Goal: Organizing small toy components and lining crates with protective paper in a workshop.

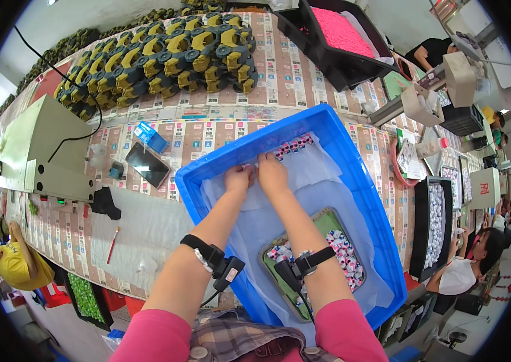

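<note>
A large blue bin point(218, 161) lined with white sheeting point(237, 250) lies tilted before me. Along its far side runs a row of small pink, white and dark pieces point(295, 146). My left hand point(239, 178) is closed in a pinch at the left end of that area. Right beside it, my right hand point(272, 174) is also closed, its fingertips near the row's left end. Whatever the fingers hold is too small to make out. Nearer to me, under my right forearm, a green-bottomed tray point(329, 221) holds many similar loose pieces point(347, 259).
Left of the bin lie a phone point(148, 165), a blue packet point(152, 137) and a thin red brush point(113, 245). A pale green machine point(50, 148) stands farther left. Yellow-and-grey toy vehicles point(177, 54) are stacked behind; a black bin point(295, 30) holds pink pieces. People sit at both sides.
</note>
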Available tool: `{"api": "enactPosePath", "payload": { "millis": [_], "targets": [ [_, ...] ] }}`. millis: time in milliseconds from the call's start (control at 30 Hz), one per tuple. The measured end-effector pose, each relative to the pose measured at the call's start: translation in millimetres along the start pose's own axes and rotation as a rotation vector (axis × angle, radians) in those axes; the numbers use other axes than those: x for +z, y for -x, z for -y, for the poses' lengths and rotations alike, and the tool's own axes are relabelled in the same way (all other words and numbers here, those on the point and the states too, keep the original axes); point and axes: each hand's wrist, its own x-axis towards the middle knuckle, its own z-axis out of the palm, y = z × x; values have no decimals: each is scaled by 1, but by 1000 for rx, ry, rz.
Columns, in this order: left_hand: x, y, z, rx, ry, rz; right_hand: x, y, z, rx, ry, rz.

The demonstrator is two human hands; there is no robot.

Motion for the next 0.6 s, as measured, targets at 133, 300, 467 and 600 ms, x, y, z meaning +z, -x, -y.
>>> {"api": "enactPosePath", "payload": {
  "millis": [133, 300, 467, 600],
  "targets": [
    [-3, -9, 12, 304, -643, -136, 8, -3, 0, 17, 13, 1],
    [-2, -23, 38, 480, -469, -303, 3, 3, 6, 111, -150, -63],
    [-2, -26, 41, 457, -289, -278, -4, 11, -8, 244, -282, -228],
    [2, -10, 30, 334, -147, -244, -6, 13, -17, 272, -275, -218]
  ]
}}
